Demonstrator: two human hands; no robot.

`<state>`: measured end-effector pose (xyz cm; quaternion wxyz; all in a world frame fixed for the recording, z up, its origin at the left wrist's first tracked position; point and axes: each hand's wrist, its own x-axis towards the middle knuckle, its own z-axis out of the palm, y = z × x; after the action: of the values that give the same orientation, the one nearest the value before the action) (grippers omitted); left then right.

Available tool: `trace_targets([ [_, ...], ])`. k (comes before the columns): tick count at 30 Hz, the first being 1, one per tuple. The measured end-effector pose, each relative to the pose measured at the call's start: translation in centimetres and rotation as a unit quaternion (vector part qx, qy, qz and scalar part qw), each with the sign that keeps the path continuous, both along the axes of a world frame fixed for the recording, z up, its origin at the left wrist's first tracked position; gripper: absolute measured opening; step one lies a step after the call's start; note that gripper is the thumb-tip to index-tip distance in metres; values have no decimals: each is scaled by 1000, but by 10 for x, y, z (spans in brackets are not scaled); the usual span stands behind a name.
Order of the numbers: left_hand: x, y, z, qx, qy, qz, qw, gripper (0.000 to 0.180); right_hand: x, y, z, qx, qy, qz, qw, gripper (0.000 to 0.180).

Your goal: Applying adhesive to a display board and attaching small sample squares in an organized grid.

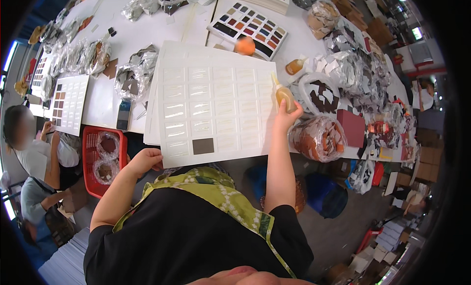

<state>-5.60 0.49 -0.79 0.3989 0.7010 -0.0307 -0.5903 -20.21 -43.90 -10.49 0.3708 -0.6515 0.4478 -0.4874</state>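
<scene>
I see R hand (284, 115) closed round a glue bottle (284, 96) w/ amber liquid, nozzle up, at the right edge of the white sample card (216, 103). L hand (145, 161) grips the card's lower-left corner, fingers curled. One dark swatch (203, 146) sits in the bottom row.

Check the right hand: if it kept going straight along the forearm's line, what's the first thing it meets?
The right hand grips a glue bottle at the white card sheet's right edge, pointing up-table. First in line looks like the small amber bottle; depth is unclear.
</scene>
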Motion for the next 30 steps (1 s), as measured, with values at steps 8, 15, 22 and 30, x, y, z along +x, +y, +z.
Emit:
trace_targets([
  [8,-5,8,-11,-36,-10,-29,999,22,2,11,-2,67,-41,72,994,40],
  [15,-21,7,2,-181,32,108,977,39,0,21,18,270,-129,92,950,44],
  [22,51,62,37,-311,43,109,943,39,-11,80,93,532,-486,268,639,39],
  [30,209,194,37,-367,-54,271,888,43,5,141,121,451,-541,346,620,45],
])
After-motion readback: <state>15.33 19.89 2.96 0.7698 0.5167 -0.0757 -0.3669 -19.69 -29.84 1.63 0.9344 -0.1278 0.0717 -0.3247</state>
